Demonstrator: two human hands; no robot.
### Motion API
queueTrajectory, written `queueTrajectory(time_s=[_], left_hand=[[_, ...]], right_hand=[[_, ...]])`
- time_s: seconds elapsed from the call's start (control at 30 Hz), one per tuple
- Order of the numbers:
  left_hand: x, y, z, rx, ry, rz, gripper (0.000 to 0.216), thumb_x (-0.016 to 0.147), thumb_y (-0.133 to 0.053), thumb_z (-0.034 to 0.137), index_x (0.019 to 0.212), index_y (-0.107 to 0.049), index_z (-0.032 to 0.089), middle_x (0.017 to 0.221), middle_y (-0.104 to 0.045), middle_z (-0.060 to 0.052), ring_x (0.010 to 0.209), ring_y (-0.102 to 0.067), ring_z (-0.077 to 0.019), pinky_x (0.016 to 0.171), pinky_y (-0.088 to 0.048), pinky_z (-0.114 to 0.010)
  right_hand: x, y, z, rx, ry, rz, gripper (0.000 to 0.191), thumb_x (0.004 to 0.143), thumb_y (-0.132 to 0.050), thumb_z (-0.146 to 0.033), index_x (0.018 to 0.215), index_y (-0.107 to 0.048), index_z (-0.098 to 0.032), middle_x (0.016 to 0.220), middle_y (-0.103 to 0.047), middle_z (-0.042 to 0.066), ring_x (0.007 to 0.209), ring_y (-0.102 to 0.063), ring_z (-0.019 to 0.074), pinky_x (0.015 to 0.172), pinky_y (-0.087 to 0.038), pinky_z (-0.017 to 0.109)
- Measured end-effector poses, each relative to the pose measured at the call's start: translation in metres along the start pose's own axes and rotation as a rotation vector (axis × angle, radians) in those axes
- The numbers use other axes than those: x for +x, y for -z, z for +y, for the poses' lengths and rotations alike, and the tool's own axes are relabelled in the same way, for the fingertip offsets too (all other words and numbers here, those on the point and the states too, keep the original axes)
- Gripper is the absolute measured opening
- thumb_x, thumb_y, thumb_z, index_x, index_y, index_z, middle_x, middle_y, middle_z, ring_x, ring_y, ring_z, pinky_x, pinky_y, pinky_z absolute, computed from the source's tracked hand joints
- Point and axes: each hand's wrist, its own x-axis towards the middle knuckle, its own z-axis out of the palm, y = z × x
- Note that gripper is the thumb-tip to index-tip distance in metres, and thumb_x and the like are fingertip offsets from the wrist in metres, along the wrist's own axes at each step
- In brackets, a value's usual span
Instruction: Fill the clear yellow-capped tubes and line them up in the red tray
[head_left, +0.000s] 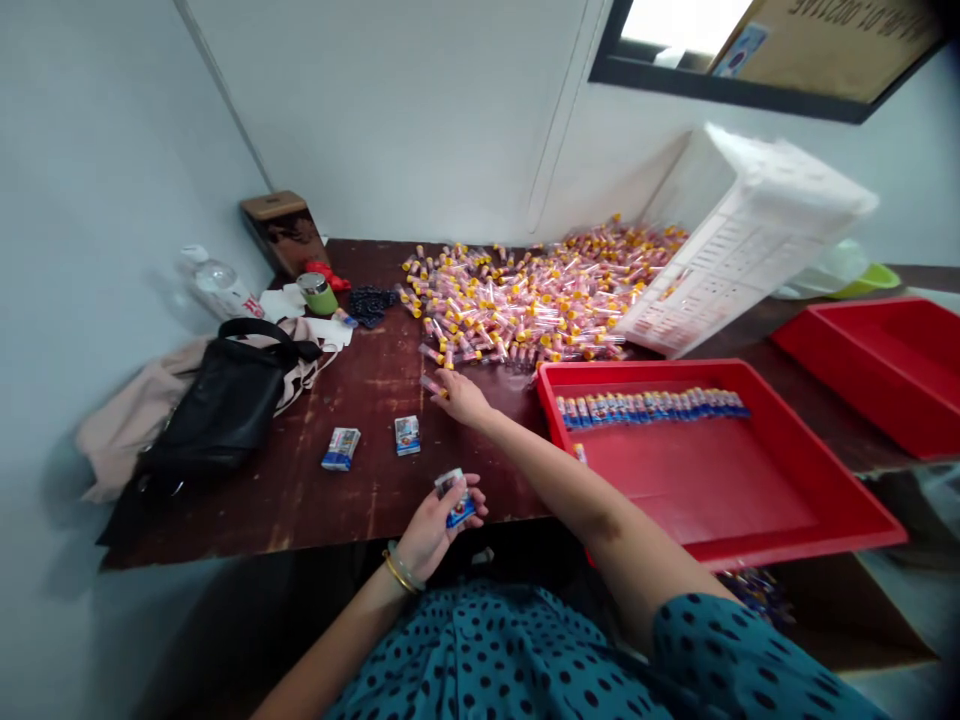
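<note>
Near the table's (285,515) close edge, the left hand (431,535) is curled round some blue-and-white cards (459,512), thumb across their face, probably so they stay together and can be slid off singly. Farther off, the right hand (461,398) reaches out and pinches a tube (433,386) between its fingertips, just short of the pile (525,300) of pink, yellow-capped tubes.

Two small stacks, a left stack (341,448) and a right stack (407,435), lie flat between the hands and the bag (217,400), likely put there for easy reach. To the right, a red tray (697,480) holds a row (652,406) of blue-ended tubes side by side along its far part, an order that seems meant to save space.

The tabletop is dark reddish brown and scuffed. A white basket (720,240) stands tilted at the pile's right. At the far left, a bottle (221,285), a green cup (319,297) and a brown box (281,230) crowd the corner. Behind is a pale wall (412,120) with a dark-framed window (690,75) at the far right.
</note>
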Motion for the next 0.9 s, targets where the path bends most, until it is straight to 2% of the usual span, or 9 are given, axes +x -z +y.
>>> queueTrajectory(time_s=[0.07,0.13,0.23,0.33,0.4,0.5,0.57,0.73,0.9], left_hand=[[-0.002,0.006,0.006,-0.017,-0.021,0.031,0.037,0.076,-0.075,0.044,0.096,-0.068,0.014,0.084,-0.069,-0.007,0.078,-0.068,-0.0191,0.065,-0.055,-0.028],[-0.004,0.019,0.012,0.016,-0.065,0.09,0.034,0.074,-0.077,0.043,0.09,-0.067,0.014,0.079,-0.069,-0.005,0.073,-0.068,-0.0184,0.058,-0.053,-0.025],[-0.005,0.041,0.018,0.052,-0.111,0.186,0.032,0.066,-0.084,0.036,0.082,-0.066,0.014,0.071,-0.067,-0.002,0.065,-0.066,-0.0147,0.05,-0.049,-0.02],[-0.001,0.048,0.02,0.005,-0.117,0.185,0.035,0.062,-0.087,0.03,0.085,-0.067,0.014,0.072,-0.068,-0.001,0.067,-0.067,-0.0142,0.058,-0.053,-0.022],[0.003,0.042,0.019,-0.021,-0.108,0.13,0.035,0.064,-0.085,0.033,0.089,-0.068,0.014,0.073,-0.069,-0.001,0.068,-0.067,-0.0148,0.063,-0.056,-0.026],[0.01,0.024,0.015,-0.007,-0.093,0.069,0.035,0.065,-0.084,0.035,0.085,-0.069,0.012,0.073,-0.069,-0.003,0.067,-0.068,-0.0167,0.061,-0.057,-0.029],[0.014,0.012,0.009,-0.013,-0.125,0.089,0.037,0.06,-0.088,0.034,0.082,-0.067,0.013,0.071,-0.069,-0.001,0.062,-0.068,-0.0165,0.056,-0.056,-0.027],[0.018,-0.006,0.0,-0.038,-0.224,0.18,0.038,0.054,-0.09,0.03,0.077,-0.065,0.015,0.07,-0.067,0.003,0.059,-0.065,-0.0135,0.054,-0.056,-0.026],[0.011,-0.005,0.007,0.039,-0.154,0.112,0.035,0.063,-0.085,0.035,0.084,-0.068,0.013,0.07,-0.069,-0.001,0.059,-0.066,-0.0148,0.056,-0.056,-0.028]], right_hand=[[0.012,-0.013,-0.007,0.005,-0.01,-0.005,0.025,0.084,-0.059,-0.014,0.109,-0.059,-0.016,0.108,-0.065,0.012,0.097,-0.059,0.0224,0.085,-0.045,0.032],[0.009,-0.013,-0.005,0.048,0.01,-0.002,0.022,0.084,-0.055,-0.012,0.105,-0.06,-0.016,0.108,-0.062,0.011,0.093,-0.058,0.0204,0.083,-0.045,0.031],[-0.016,0.008,0.004,0.216,0.157,-0.002,0.016,0.08,-0.054,-0.01,0.092,-0.061,-0.016,0.102,-0.057,0.007,0.088,-0.056,0.0168,0.083,-0.045,0.028],[-0.056,0.033,0.006,0.345,0.275,-0.082,0.011,0.078,-0.055,-0.009,0.083,-0.061,-0.016,0.094,-0.054,0.004,0.087,-0.055,0.0152,0.084,-0.044,0.028],[-0.084,0.044,0.002,0.376,0.265,-0.152,0.004,0.083,-0.059,-0.017,0.085,-0.062,-0.016,0.097,-0.054,0.005,0.09,-0.055,0.0155,0.085,-0.046,0.028],[-0.118,0.049,-0.006,0.397,0.216,-0.184,0.018,0.087,-0.065,-0.035,0.091,-0.064,-0.017,0.104,-0.054,0.007,0.094,-0.056,0.0165,0.086,-0.047,0.029],[-0.131,0.046,-0.01,0.405,0.188,-0.173,0.024,0.086,-0.066,-0.041,0.093,-0.064,-0.017,0.107,-0.054,0.008,0.095,-0.056,0.0171,0.086,-0.048,0.029],[-0.14,0.043,-0.012,0.457,0.167,-0.09,0.02,0.089,-0.063,-0.036,0.083,-0.064,-0.018,0.1,-0.056,0.006,0.094,-0.057,0.0164,0.087,-0.046,0.029],[-0.14,0.053,-0.01,0.477,0.165,-0.026,0.016,0.09,-0.061,-0.03,0.079,-0.062,-0.018,0.097,-0.056,0.005,0.089,-0.056,0.0149,0.083,-0.046,0.027]])
